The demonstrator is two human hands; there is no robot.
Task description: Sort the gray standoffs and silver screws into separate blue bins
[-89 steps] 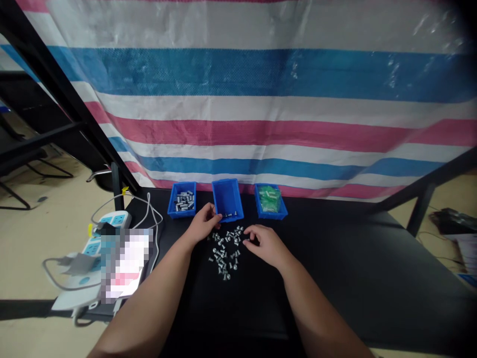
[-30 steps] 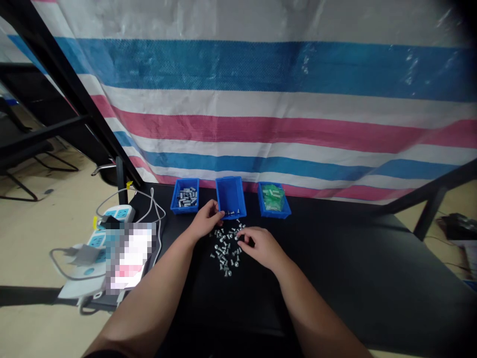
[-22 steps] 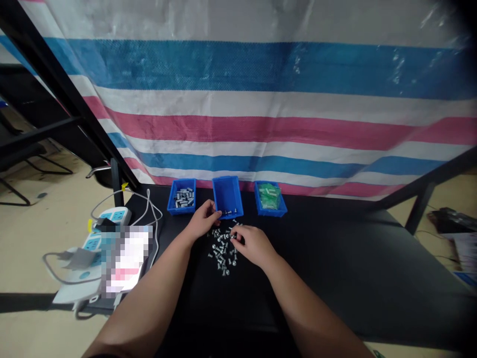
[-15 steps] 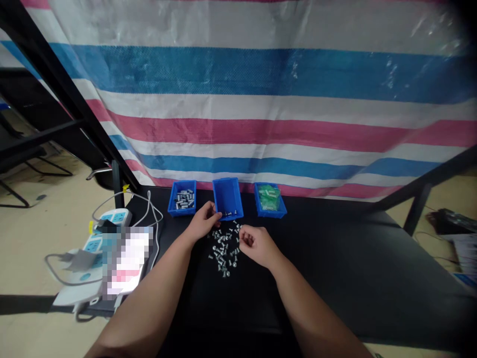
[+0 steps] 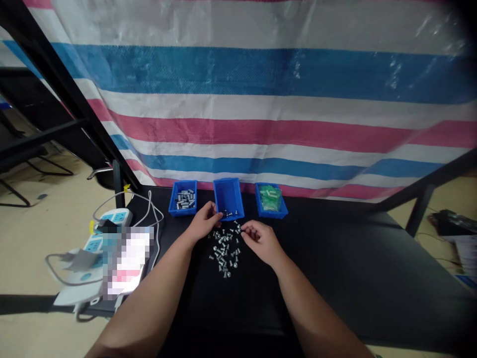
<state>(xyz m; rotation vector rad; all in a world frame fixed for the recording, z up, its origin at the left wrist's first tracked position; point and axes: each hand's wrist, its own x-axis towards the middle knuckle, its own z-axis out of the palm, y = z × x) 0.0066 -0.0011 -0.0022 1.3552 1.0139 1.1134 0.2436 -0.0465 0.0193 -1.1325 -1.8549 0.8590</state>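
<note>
A loose pile of silver screws lies on the black tabletop between my forearms. Behind it, the middle blue bin holds a few screws along its near end. My left hand grips that bin at its near left corner, thumb over the rim and the other fingers partly hidden. At the pile's upper right edge is my right hand, its fingers curled and the tips drawn together beside some screws. Whatever is between those fingertips is too small to make out.
A left blue bin contains short metal cylinders; a right blue bin contains a green plastic packet. White power strips with cables and a blurred-out phone occupy the left side. A striped tarp hangs behind the table.
My right hand has shifted slightly right, its fingers unfolding from a tighter curl toward the screws at the pile's edge. My left hand keeps its place at the middle bin.
</note>
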